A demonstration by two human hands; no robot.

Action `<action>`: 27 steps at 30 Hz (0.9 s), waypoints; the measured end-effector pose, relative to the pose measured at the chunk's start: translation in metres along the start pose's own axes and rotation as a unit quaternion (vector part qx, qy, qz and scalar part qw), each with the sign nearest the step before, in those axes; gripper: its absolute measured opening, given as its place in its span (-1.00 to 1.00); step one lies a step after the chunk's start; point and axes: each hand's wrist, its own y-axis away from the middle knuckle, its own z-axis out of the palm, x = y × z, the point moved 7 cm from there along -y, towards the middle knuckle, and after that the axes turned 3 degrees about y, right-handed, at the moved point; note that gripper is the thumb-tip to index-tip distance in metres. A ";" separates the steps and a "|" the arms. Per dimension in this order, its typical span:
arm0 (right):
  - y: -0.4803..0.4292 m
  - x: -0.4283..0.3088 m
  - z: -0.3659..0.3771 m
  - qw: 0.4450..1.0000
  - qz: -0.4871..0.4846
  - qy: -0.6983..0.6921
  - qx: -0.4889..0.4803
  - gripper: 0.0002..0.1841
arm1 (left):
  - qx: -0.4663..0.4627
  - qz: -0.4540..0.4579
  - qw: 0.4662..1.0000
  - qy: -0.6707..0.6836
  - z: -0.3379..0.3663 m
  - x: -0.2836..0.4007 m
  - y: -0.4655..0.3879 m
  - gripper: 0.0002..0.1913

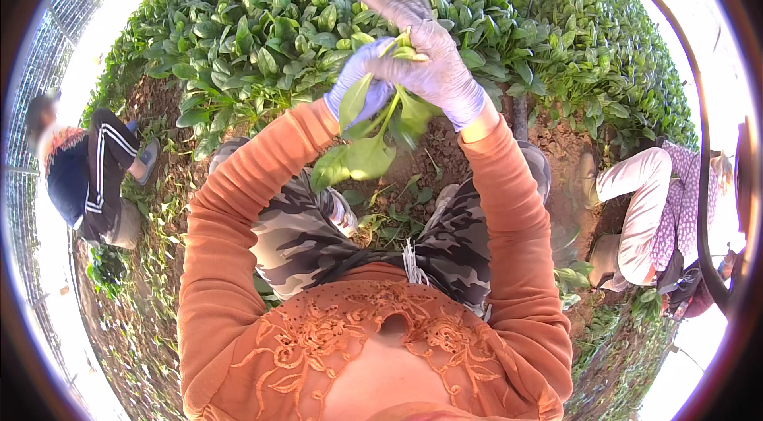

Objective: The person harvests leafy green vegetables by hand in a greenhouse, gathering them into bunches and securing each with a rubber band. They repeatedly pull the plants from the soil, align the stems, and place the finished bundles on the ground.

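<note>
My left hand [360, 84], in a thin purple glove, grips a small bunch of leafy greens that look like spinach [371, 157]. The leaves hang down towards me, and the pale stem ends point up between my hands. Against the bunch lies my right hand [438, 60], also in a purple glove that looks dirty at the fingers. Its fingers stretch to the upper left, blurred, and its thumb crosses over the stems. Whether it grips them I cannot tell. White strips of tie or string [412, 263] hang at my waist.
Dense growing greens [286, 21] fill the ground ahead. Loose leaves [399, 221] lie on the soil between my shoes. One person [89, 164] crouches at the left, and another [656, 206] at the right. A dark curved pole [697, 81] rises along the right side.
</note>
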 end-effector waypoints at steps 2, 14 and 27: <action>-0.001 0.001 0.014 0.995 -0.037 -0.088 -0.015 -0.57 | -0.027 0.046 0.988 -0.143 -0.008 -0.017 0.008 -0.68; 0.017 0.027 -0.005 0.932 0.233 -0.253 0.112 -0.85 | -0.057 0.083 0.967 -0.234 0.018 0.063 -0.011 -0.14; 0.019 -0.004 -0.008 0.981 0.102 -0.086 0.143 -0.48 | 0.396 0.297 0.829 -0.259 -0.138 0.278 0.193 -0.86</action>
